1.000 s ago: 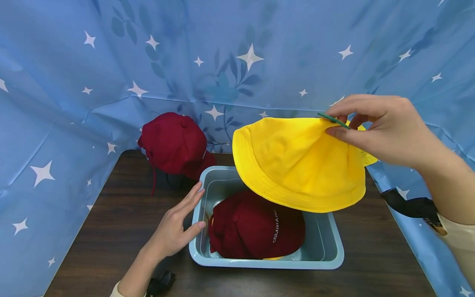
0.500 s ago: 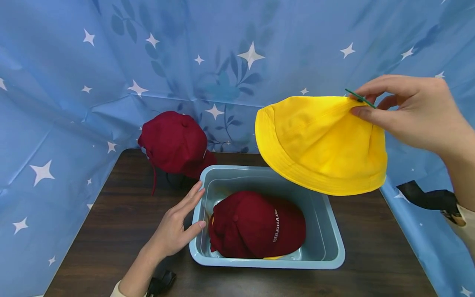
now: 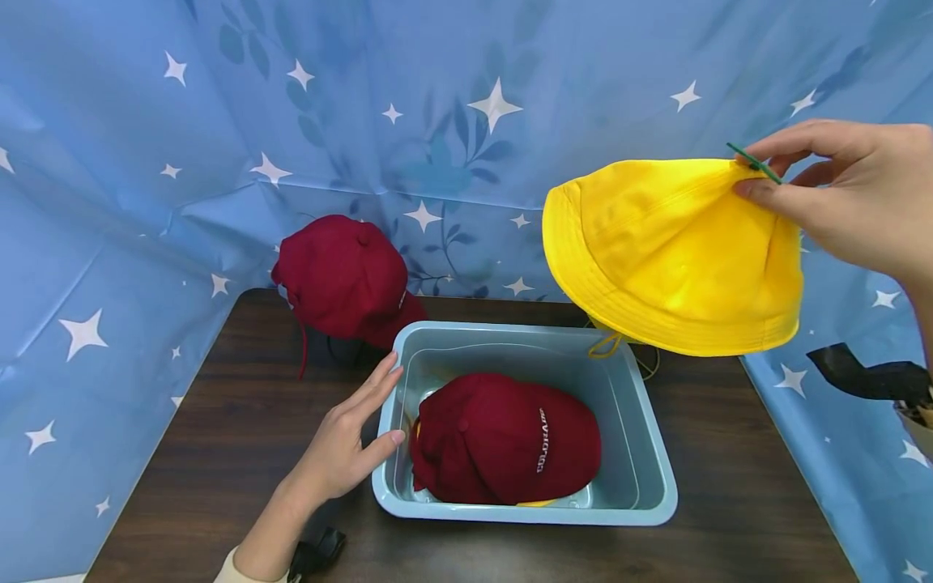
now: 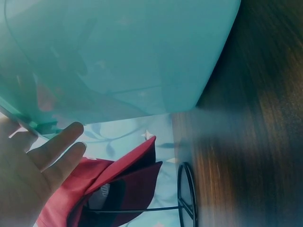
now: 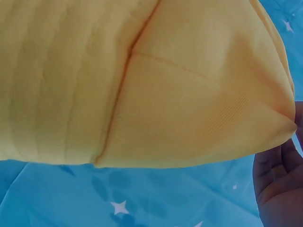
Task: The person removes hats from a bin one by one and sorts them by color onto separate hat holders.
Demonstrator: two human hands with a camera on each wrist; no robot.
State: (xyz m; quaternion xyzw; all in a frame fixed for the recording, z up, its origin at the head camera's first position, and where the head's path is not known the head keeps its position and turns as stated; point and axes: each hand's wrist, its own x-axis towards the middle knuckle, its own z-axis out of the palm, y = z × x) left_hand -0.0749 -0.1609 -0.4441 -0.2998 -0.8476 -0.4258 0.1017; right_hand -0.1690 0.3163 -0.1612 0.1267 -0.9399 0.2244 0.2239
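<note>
My right hand pinches the crown of a yellow bucket hat beside a thin green piece at its top. The hat hangs brim down above the right back corner of a light blue plastic bin, its yellow cord dangling below. Fingers of my left hand are extended and lie against the bin's left rim. Inside the bin lies a maroon baseball cap with white lettering on it, and a bit of yellow peeks from under it. The right wrist view is mostly filled by the yellow hat.
Behind the left hand, a second maroon cap sits on a black wire stand. The dark wooden table meets a blue star-patterned cloth at the back and sides.
My right hand has carried the yellow hat up and to the right, away from over the bin, uncovering more of its inside. The left hand stays at the rim.
</note>
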